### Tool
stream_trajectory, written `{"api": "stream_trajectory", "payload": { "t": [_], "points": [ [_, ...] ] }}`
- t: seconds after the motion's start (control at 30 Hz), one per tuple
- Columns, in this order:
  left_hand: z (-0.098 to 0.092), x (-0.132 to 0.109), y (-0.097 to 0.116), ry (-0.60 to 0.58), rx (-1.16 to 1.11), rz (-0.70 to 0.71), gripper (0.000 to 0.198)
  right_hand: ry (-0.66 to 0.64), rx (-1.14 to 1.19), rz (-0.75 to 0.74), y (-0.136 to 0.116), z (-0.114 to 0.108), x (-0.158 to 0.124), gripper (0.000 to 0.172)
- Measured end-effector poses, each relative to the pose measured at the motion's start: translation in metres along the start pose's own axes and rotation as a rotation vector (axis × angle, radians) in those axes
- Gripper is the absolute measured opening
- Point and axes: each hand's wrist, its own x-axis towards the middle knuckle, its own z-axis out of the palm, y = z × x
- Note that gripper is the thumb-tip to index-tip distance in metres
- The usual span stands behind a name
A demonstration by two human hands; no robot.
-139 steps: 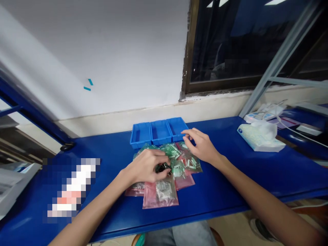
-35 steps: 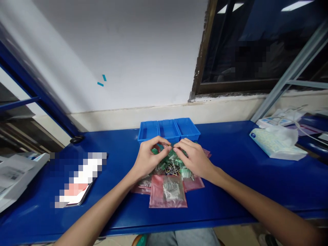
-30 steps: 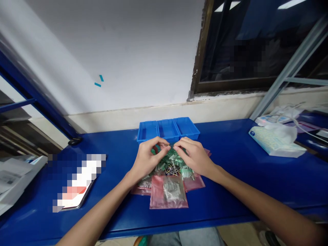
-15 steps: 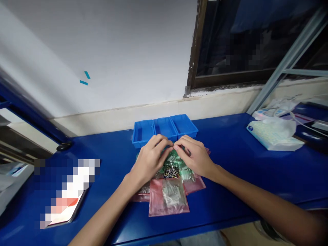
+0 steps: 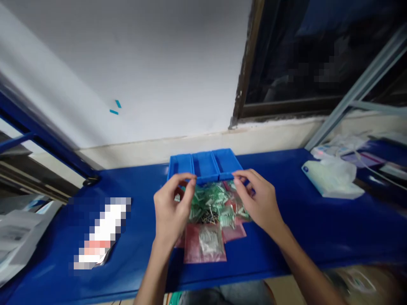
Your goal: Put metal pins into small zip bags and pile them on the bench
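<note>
My left hand (image 5: 173, 203) is raised over the left side of a pile of bags, its thumb and forefinger pinched together. Opposite it, my right hand (image 5: 257, 199) also has thumb and forefinger brought together, near the right blue bin. Anything between the fingertips of either hand is too small to make out. Between and below the hands lie green-tinted plastic bags (image 5: 214, 194) of small parts and a heap of thin metal pins or screws (image 5: 208, 217). A pink-edged bag (image 5: 192, 248) with pale pieces lies at the front.
Three joined blue bins (image 5: 205, 164) stand behind the pile on the blue table (image 5: 136, 262). A tissue pack (image 5: 332, 180) and cables are at the right. A phone-like object (image 5: 106, 228), blurred out, lies at the left, with papers (image 5: 22, 237) beyond it.
My hands have moved apart from where their fingertips met over the pile, left hand to the left, right hand to the right. The camera view has shifted slightly.
</note>
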Motion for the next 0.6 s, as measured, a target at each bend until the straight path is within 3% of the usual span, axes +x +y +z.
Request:
{"api": "stream_trajectory", "payload": {
  "t": [0.03,0.13,0.23,0.33,0.47,0.53,0.6],
  "points": [
    [0.006,0.001,-0.001,0.023,-0.04,-0.06,0.01,-0.106,0.031,0.029,-0.001,0.004,0.002,0.017],
    [0.024,0.0,-0.009,-0.005,-0.185,-0.211,0.011,-0.256,0.17,0.11,-0.006,0.026,0.003,0.026],
    [0.036,-0.007,-0.016,-0.109,-0.321,-0.332,0.014,-0.274,0.241,0.145,-0.013,0.044,-0.001,0.024],
    [0.039,-0.014,-0.018,-0.137,-0.381,-0.382,0.014,-0.271,0.205,0.159,-0.019,0.049,-0.004,0.016],
    [0.025,-0.028,-0.009,-0.102,-0.222,-0.318,0.02,-0.238,0.105,0.127,-0.032,0.04,-0.017,0.016],
    [0.01,-0.04,-0.003,-0.053,-0.098,-0.282,0.029,-0.18,0.116,0.165,-0.039,0.03,-0.031,0.015],
    [-0.008,-0.057,0.003,0.031,-0.032,-0.301,0.027,-0.125,0.172,0.227,-0.042,0.019,-0.049,0.013]
  ]
}}
